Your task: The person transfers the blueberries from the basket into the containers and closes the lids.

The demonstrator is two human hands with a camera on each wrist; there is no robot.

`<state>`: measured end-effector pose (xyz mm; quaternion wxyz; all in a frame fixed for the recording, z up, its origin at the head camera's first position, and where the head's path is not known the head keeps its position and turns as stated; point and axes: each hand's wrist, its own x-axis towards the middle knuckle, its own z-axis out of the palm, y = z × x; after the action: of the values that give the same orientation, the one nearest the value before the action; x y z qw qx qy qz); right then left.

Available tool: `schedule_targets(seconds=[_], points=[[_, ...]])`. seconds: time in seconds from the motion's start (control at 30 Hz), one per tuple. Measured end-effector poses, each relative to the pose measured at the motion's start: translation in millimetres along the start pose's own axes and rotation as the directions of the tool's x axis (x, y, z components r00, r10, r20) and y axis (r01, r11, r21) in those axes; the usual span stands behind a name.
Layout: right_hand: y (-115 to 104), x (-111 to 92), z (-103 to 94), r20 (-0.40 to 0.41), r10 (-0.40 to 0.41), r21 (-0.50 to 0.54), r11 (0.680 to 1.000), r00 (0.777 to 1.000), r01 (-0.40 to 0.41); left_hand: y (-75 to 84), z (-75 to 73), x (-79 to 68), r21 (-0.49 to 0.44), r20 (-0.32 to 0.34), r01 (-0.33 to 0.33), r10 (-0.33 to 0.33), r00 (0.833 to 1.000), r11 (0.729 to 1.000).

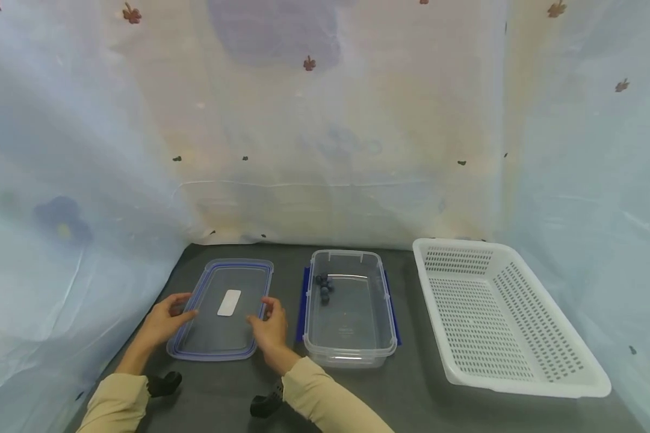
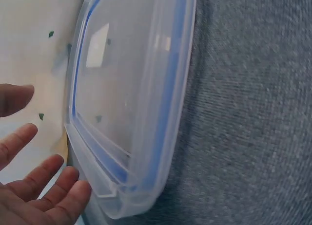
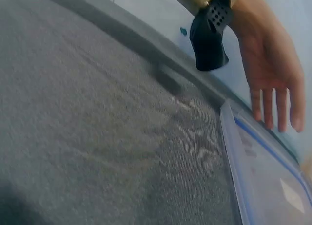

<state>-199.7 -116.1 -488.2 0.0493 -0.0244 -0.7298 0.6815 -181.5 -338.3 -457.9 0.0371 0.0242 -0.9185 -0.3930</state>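
A clear rectangular lid [image 1: 206, 334] with a blue seal and a white label [image 1: 229, 302] lies on the dark table. My left hand [image 1: 165, 322] hovers at its left edge. In the left wrist view the fingers [image 2: 46, 176] are spread, apart from the lid [image 2: 117, 88]. At the opposite edge is my right hand [image 1: 271, 328], thumb and fingers apart; contact with the lid is unclear. The right wrist view shows the left hand [image 3: 273, 74] with its fingers extended beside the lid [image 3: 258, 171].
Right of the lid stands a clear container [image 1: 352, 325] with several small dark blue, berry-like balls [image 1: 324, 288] inside and blue flaps [image 1: 302, 307] at its sides. A white perforated basket [image 1: 482, 325] is farther right. Patterned sheeting [image 1: 325, 132] surrounds the dark table [image 1: 216, 397].
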Motion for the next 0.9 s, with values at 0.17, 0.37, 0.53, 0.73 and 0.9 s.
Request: schedule_targets(seconds=[0.17, 0.37, 0.53, 0.73, 0.9], points=[[4, 5, -2.2, 0.030, 0.026, -0.002, 1.000, 0.999, -0.026, -8.5, -0.4, 2.2, -0.059, 0.043, 0.040, -0.038, 0.998, 0.997], [4, 4, -6.1, 0.078, 0.051, 0.014, 0.999, 0.996, -0.053, -15.1, -3.1, 4.3, -0.123, 0.105, 0.057, -0.045, 0.993, 0.991], [6, 0, -10.6, 0.092, 0.063, 0.034, 0.997, 0.994, -0.066, -14.4, -5.3, 0.7, -0.181, 0.145, 0.091, -0.065, 0.987, 0.979], [-2, -14, -19.0, 0.158, -0.027, -0.027, 0.999, 0.987, 0.032, -8.9, -16.9, -13.4, -0.155, 0.154, 0.028, -0.004, 0.988, 0.988], [-24, -25, -30.0, 0.214, -0.116, 0.004, 0.993, 0.970, 0.118, 1.5, -32.2, -24.8, -0.120, 0.106, -0.035, 0.048, 0.993, 0.992]])
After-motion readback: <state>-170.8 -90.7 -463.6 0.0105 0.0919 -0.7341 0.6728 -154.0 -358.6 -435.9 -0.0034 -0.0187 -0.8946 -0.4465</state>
